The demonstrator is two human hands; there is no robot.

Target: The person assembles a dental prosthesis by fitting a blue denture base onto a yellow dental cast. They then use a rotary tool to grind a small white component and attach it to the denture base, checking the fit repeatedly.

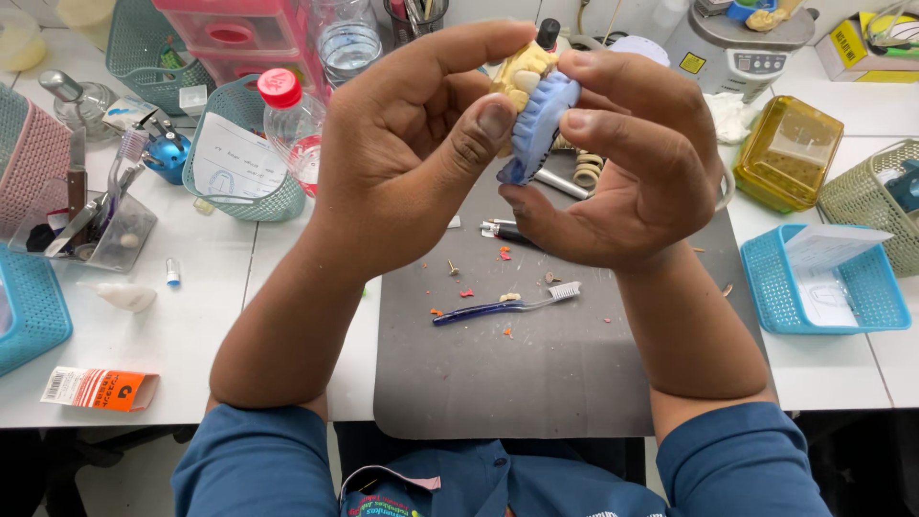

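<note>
- Fingers of left hand [412, 144] and right hand [622, 163] pinch a yellow dental cast [525, 75] with its blue bite piece [541, 120], raised above the grey mat [536, 373].
- Blue toothbrush [503, 304] lies on mat below.

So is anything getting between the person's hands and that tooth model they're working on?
Nothing visible does. The left hand and right hand both grip the dental model directly with bare fingers, holding it up above the grey mat, where the toothbrush lies apart from it.
</note>
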